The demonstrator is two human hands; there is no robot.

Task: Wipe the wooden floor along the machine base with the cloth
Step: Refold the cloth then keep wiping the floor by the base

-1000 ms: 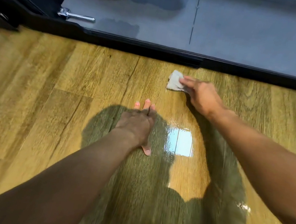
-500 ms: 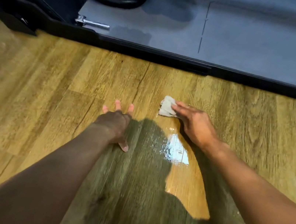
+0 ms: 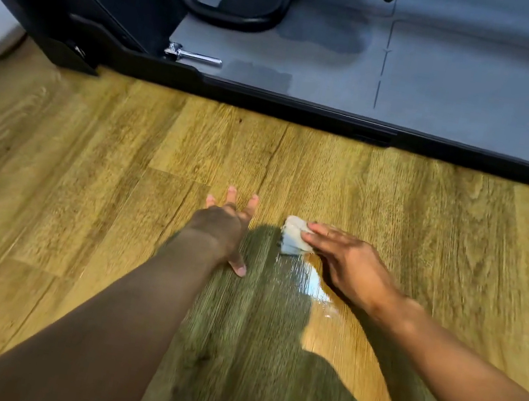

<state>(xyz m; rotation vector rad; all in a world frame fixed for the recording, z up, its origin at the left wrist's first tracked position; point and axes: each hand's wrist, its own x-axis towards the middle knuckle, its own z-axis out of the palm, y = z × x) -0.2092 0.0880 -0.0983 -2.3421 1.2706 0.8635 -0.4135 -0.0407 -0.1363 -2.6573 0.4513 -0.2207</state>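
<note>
Glossy wood-grain floor (image 3: 425, 226), right hand (image 3: 349, 269) pressing flat on crumpled white cloth (image 3: 292, 237), left hand (image 3: 222, 228) splayed open.

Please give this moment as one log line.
left hand: flat on wooden floor | right hand: presses cloth down | machine base: apart from cloth

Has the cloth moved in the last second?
Yes. The cloth, under the right hand, has pulled back from the black base edge toward the person.

My left grip (image 3: 222, 228) lies on the floor (image 3: 87, 172), cloth (image 3: 292, 237) under my right grip (image 3: 349, 269) just right of it, machine base (image 3: 305, 109) behind both.
</note>
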